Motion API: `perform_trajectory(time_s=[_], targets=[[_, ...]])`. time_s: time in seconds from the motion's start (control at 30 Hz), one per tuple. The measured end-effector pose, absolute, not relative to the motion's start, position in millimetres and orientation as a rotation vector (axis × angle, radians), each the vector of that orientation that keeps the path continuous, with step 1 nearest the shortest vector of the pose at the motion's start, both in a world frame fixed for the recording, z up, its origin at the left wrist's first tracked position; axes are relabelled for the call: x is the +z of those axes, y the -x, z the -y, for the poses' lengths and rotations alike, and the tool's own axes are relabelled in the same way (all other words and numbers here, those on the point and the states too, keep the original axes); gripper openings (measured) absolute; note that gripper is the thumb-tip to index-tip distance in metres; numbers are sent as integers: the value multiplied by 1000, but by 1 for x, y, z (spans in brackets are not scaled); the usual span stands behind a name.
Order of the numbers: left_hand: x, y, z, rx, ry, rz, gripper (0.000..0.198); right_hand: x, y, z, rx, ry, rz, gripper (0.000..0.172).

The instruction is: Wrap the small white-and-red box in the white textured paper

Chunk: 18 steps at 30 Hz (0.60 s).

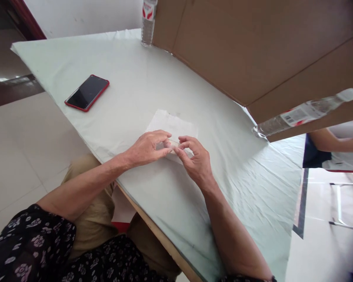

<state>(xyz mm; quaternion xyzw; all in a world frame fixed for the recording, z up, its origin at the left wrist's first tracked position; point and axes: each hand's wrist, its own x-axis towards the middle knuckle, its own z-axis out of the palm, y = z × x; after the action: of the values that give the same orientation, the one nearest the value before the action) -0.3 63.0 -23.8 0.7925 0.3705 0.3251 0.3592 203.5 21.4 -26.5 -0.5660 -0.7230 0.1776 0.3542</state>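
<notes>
My left hand [153,145] and my right hand [195,158] meet near the middle of the table, thumbs almost touching. Both are closed in a pinch, fingertips bent toward each other. Between them shows a small, thin, pale item [174,141], too small and too covered by the fingers to name. Under the hands a white tissue [172,122] lies flat on the pale green tablecloth [126,78]; its near part is partly hidden by my fingers.
A phone in a red case [87,93] lies to the left. At the back stands a large cardboard panel [217,47], with one clear bottle [148,23] upright at its left end and another bottle [302,113] at its right. A person's arm [332,140] shows beyond.
</notes>
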Motion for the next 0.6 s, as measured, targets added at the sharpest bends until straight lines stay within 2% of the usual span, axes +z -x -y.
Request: perform_trajectory(time_s=[0.17, 0.6], targets=[[-27, -8, -64, 866, -1890, -1016, 18, -31, -203, -28, 793, 1438, 1643, 23], [-30, -6, -64, 840, -1785, -1048, 17, -42, -197, -27, 743, 1426, 1621, 17]])
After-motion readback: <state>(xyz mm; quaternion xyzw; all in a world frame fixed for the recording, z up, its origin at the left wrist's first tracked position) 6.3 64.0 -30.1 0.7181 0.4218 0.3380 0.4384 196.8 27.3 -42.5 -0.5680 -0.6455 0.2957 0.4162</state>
